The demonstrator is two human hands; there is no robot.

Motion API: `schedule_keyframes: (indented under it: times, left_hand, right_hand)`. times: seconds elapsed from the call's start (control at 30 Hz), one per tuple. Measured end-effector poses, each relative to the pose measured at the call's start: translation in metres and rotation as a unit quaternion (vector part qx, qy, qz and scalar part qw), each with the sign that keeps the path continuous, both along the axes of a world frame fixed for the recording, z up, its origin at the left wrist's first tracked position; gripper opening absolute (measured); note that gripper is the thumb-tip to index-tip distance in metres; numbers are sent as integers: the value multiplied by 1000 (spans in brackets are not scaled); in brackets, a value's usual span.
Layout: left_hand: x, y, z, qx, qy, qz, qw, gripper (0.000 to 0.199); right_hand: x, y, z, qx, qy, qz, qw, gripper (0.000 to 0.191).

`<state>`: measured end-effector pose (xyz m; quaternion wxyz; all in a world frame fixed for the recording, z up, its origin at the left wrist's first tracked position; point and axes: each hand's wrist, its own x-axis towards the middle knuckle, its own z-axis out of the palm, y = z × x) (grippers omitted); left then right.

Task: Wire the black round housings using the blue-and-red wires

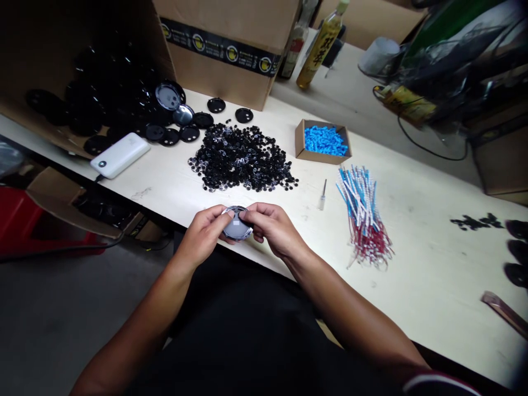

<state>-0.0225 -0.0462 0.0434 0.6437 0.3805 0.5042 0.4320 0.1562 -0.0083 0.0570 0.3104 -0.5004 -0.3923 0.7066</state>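
A round black disc-shaped cover (237,227) with a shiny rim is held between both hands at the table's front edge. My left hand (203,232) grips its left side, thumb on the face. Closed on the right side is my right hand (272,225), its thumb pressing near the top of the disc; whether a small part is under that thumb is hidden. Just beyond the hands spreads a pile of small black round parts (243,159). To the right lies a small screwdriver-like tool (323,197) with a clear handle.
More black discs (190,133) spill from a large carton (223,71) at the back left, near a white power bank (120,155). Right of the pile are a small box of blue connectors (324,142) and a bundle of wires (363,214). Bottles (322,47) stand behind.
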Motion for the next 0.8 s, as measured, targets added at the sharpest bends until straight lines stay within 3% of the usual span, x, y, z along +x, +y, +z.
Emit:
schedule_keyframes:
  times: [0.5,0.8]
  left_hand:
    - [0,-1,5,11,1,-4,1000,27]
    - [1,-2,8,34,67,-4,997,29]
  right_hand:
    - [2,1,4,-14,19,5,1000,32]
    - [-1,-2,2,42,-30,6,999,29]
